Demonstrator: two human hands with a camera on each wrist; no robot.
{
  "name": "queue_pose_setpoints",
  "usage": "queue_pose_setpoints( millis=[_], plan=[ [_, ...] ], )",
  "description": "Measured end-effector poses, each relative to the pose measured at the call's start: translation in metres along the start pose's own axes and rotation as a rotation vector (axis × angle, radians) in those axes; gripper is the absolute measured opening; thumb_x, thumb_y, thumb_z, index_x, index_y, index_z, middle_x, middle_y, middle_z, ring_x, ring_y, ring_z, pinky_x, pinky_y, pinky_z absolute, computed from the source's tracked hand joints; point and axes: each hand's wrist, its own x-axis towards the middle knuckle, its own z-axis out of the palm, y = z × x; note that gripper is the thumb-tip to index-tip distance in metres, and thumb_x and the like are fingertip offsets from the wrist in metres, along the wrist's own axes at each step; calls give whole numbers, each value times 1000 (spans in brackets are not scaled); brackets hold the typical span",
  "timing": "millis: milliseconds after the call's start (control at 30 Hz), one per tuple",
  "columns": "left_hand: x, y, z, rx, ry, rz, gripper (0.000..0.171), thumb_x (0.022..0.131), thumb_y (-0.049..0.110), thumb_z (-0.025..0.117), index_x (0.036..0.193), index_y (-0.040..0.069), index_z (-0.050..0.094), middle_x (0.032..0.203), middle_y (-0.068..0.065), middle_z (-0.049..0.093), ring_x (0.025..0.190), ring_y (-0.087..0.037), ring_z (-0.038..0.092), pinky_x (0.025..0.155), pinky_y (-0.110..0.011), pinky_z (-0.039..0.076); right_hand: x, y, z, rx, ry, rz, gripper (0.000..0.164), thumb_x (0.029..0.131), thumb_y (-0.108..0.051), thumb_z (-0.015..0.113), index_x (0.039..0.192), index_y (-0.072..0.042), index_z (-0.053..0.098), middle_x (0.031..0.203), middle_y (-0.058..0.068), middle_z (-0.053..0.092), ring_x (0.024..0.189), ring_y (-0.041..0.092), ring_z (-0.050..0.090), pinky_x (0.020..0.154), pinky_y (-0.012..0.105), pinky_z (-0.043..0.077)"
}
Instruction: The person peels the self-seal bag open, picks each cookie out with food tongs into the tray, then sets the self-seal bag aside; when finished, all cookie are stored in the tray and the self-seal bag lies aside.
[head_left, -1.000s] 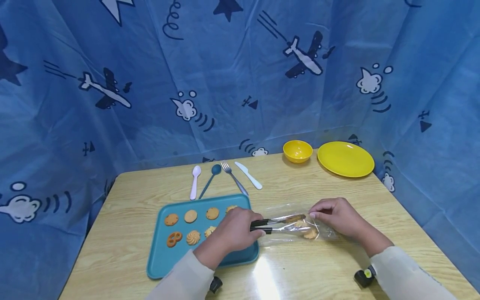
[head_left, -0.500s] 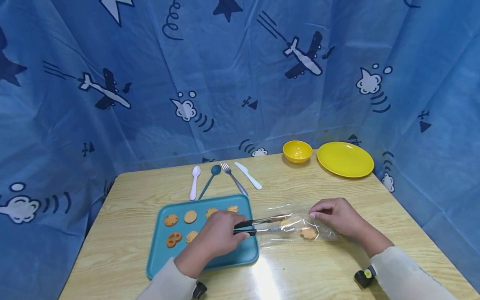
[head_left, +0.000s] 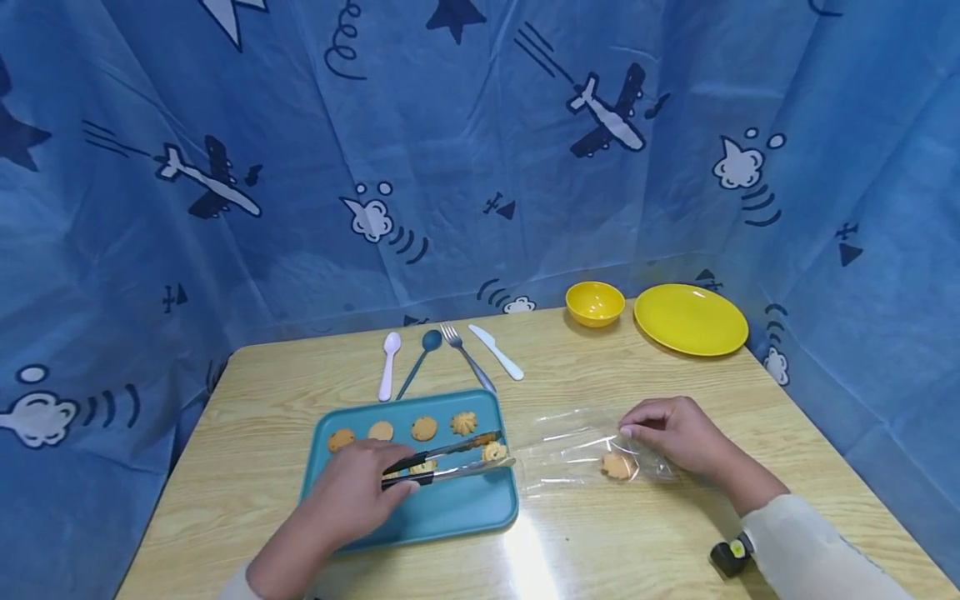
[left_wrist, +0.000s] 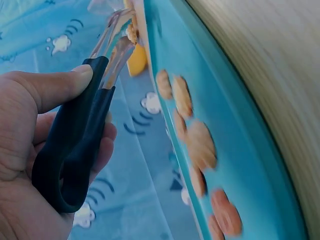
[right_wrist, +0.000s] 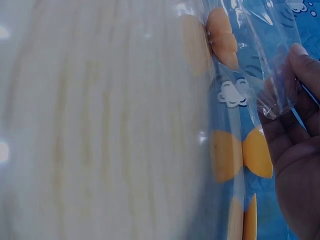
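My left hand (head_left: 352,487) grips black-handled tongs (head_left: 422,468) above the teal tray (head_left: 420,523). Between the metal tips is a pale swirl cookie (head_left: 494,452), near the tray's right edge; the left wrist view also shows that cookie (left_wrist: 131,32) between the tips. My right hand (head_left: 678,433) pinches the edge of a clear plastic bag (head_left: 558,450) lying to the right of the tray. Inside the bag is one scalloped cookie (head_left: 618,465). Several other cookies stay on the tray, among them a round cookie (head_left: 423,428) and a star-shaped cookie (head_left: 463,423); my left hand covers some.
Behind the tray lie a pink spoon (head_left: 389,367), a dark teal spoon (head_left: 431,340), a fork (head_left: 468,358) and a white knife (head_left: 497,352). A yellow bowl (head_left: 595,304) and yellow plate (head_left: 690,319) stand at the back right. A blue printed curtain (head_left: 450,167) surrounds the table.
My left hand has moved left, drawing the tongs out of the bag with the swirl cookie between their tips. The other cookie stays inside; my right hand has hardly moved.
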Motion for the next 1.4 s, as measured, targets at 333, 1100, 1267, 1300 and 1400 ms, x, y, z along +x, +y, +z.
queue_pose_setpoints(
  millis=[333,1100,1267,1300,1400],
  plan=[
    [-19,-30,-3,104,8,-63,38,84,36,85,115,17,78,111,0,77,109,-26,71,96,-51,56,0,-3,1,-13,-1,-2,15,92,-31,77,100,-19,81,99,-7,77,91,10,69,80,23,57],
    [-18,-38,-6,78,33,-58,40,82,35,86,116,16,78,113,-3,77,109,-29,72,93,-51,57,-2,0,-2,3,-9,-2,17,92,-33,76,101,-19,81,99,-6,76,89,11,68,77,23,57],
    [-13,-30,-6,55,45,-35,44,83,36,85,121,15,76,116,-5,76,111,-29,70,95,-51,56,-2,0,-3,-10,-4,-3,16,92,-33,76,101,-20,81,99,-7,76,90,11,68,78,23,57],
    [-12,-28,-6,50,45,-28,44,83,37,85,121,15,76,116,-5,76,111,-29,70,94,-51,56,-2,0,-2,-11,-4,-3,16,92,-33,76,101,-20,81,99,-7,76,89,11,68,78,23,57],
    [-9,-20,-4,31,42,-12,43,84,36,85,121,15,76,116,-4,76,110,-27,71,95,-49,56,0,0,-1,1,-5,-9,16,92,-32,77,101,-20,81,98,-7,76,89,11,68,78,23,57]
  ],
)
